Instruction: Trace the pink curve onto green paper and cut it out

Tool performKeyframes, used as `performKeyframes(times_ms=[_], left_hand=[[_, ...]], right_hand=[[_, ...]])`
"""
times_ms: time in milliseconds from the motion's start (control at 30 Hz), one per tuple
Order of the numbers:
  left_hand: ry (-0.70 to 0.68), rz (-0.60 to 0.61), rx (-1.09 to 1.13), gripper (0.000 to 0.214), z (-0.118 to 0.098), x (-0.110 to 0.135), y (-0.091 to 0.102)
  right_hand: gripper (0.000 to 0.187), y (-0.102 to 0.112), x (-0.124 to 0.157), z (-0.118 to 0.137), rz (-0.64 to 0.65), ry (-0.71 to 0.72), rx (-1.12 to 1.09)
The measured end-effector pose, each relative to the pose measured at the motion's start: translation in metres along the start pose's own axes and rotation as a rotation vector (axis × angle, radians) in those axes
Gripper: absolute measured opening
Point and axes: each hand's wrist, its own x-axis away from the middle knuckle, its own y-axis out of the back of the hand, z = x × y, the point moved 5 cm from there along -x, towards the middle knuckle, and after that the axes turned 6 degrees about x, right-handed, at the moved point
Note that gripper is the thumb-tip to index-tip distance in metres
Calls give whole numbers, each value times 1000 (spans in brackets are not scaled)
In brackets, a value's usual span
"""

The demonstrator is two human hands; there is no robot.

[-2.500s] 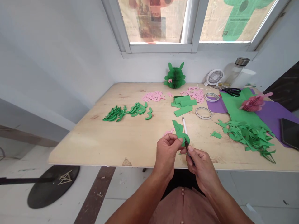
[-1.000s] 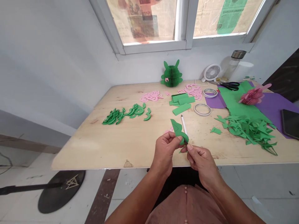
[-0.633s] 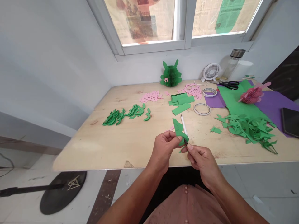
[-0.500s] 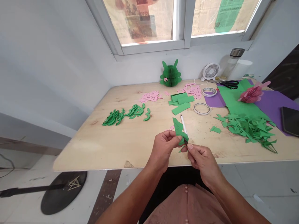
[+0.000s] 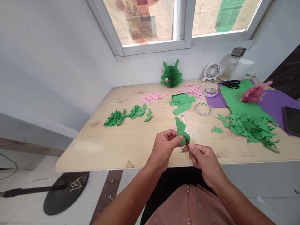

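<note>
My left hand (image 5: 167, 145) pinches a piece of green paper (image 5: 180, 126) near the table's front edge. Its upper end sticks up with a curved pencil-like line on it; the lower part bends in a rounded shape. Closed around small scissors (image 5: 187, 141), my right hand (image 5: 202, 157) has their dark blades against the paper's lower right part. The handles are hidden by my fingers. Behind the paper lies a white pen (image 5: 184, 121) with a dark tip, and a small pink paper bit (image 5: 173, 127) shows beside it.
Green curved cutouts (image 5: 114, 118) are piled at left. Pink cutouts (image 5: 152, 97), green strips (image 5: 182, 108) and tape rolls (image 5: 202, 108) lie farther back. Green scraps (image 5: 252, 128) heap at right, near a phone (image 5: 292, 120). A green paper figure (image 5: 172, 76) and a fan (image 5: 211, 72) stand by the wall.
The green paper has turned slightly in my left hand, and its lower part folds over more. Both hands stay almost in place; the whole view has shifted a little.
</note>
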Motion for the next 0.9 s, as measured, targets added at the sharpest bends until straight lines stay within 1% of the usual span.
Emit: performKeyframes(times_ms=[333, 633, 900], left_hand=[[-6, 49, -45, 19, -8, 1, -2], [6, 114, -106, 19, -12, 0, -1], [6, 117, -110, 19, -13, -1, -1]], right_hand=[[48, 3, 1, 3, -2, 20, 80], [49, 3, 1, 5, 21, 13, 94], [49, 4, 0, 7, 14, 31, 101]])
